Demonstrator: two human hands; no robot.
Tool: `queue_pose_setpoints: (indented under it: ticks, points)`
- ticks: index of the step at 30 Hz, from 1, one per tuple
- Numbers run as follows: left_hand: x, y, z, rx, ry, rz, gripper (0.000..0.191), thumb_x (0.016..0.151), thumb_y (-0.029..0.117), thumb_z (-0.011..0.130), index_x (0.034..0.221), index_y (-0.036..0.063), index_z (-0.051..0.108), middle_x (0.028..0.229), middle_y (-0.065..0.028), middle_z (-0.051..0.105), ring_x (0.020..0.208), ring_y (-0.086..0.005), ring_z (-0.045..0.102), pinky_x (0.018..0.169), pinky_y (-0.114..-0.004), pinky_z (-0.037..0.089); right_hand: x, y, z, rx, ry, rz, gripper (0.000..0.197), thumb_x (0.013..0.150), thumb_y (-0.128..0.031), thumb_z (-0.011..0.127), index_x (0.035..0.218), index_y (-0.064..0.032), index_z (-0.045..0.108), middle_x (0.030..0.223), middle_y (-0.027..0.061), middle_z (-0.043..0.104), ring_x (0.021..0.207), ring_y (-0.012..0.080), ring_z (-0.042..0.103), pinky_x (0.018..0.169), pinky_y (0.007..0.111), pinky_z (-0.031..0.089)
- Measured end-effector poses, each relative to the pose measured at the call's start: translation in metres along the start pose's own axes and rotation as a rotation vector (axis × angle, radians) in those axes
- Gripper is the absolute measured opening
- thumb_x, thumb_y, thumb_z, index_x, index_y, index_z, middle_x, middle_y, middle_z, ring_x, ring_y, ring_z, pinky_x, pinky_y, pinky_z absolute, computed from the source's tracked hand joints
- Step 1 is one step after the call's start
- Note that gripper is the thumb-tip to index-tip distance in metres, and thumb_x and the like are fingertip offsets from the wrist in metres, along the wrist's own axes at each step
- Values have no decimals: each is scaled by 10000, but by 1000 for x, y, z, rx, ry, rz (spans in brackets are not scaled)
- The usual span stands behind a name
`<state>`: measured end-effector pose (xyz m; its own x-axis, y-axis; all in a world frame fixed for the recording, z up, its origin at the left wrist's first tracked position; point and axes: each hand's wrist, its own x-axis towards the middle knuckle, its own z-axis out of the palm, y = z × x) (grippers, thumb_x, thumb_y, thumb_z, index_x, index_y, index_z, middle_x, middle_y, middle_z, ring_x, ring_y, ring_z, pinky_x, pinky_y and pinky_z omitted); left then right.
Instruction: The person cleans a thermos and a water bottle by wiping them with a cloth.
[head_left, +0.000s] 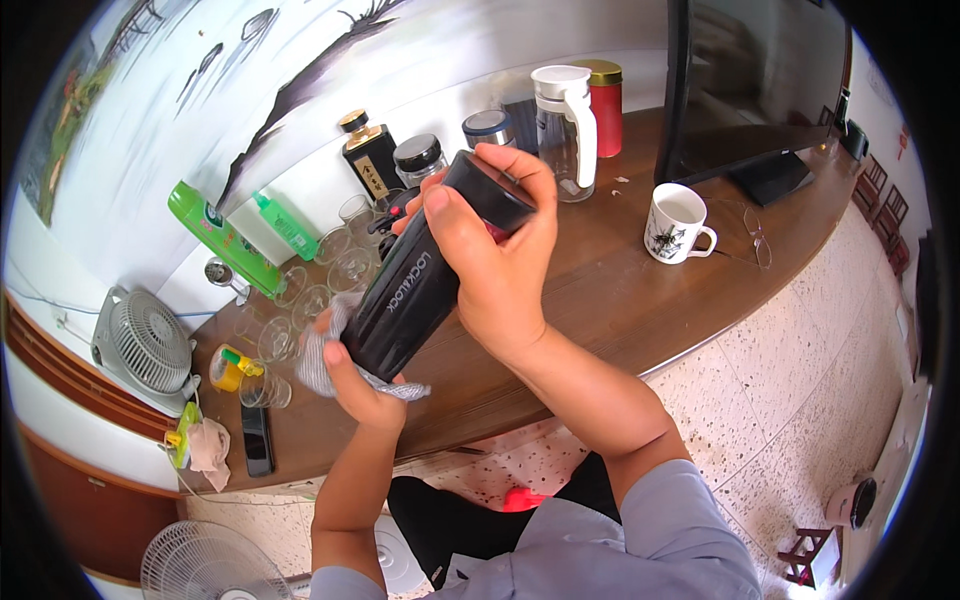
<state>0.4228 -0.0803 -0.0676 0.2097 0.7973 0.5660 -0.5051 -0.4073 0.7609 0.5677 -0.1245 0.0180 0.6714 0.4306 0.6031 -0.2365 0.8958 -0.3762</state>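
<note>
A black Lock&Lock vacuum flask is tilted in the air above the wooden table. My right hand grips it around the lidded upper end. At the lower end, my left hand presses a grey striped cloth against the base. Part of the cloth is hidden behind the flask and my fingers. Several clear drinking glasses stand on the table beyond my left hand. To the right of my right hand sits a white mug with a dark painted design.
A glass jug with white lid and handle stands at the back, beside a red canister. Eyeglasses lie near the monitor. Leftward are a green bottle, a small fan and a phone.
</note>
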Motion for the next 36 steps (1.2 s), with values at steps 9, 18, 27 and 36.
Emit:
queue_pose_setpoints:
  ticks: [9,18,27,36]
  points:
    - [4,1,-11,982,-46,981,380,1018,333,640,1218,35,516,1285,-263,535,1118,-391,602,955,-473,492,8,-4,-1,183,149,167,470,914,-70,716,1274,-38,415,982,176,647,794,259,706,716,430,629]
    - [21,10,-25,-304,-857,-821,805,583,337,985,1208,-29,633,1018,-118,715,928,-226,718,792,-382,599,6,-15,-14,262,-535,311,551,830,-29,788,1300,-74,504,965,131,679,806,195,710,738,364,602]
    - [14,36,-6,268,-515,-161,741,660,184,908,1305,9,589,1131,-56,665,1030,-194,662,900,-349,540,-15,0,-3,-317,-685,83,604,747,-77,878,1293,-27,625,1078,65,700,973,131,681,871,306,544]
    - [-1,39,25,708,70,300,682,719,192,894,1277,6,548,1176,-100,668,1064,-205,671,909,-367,544,-31,1,8,-749,-574,-358,556,717,-289,915,1194,-79,717,1104,98,761,1230,340,668,1176,610,300]
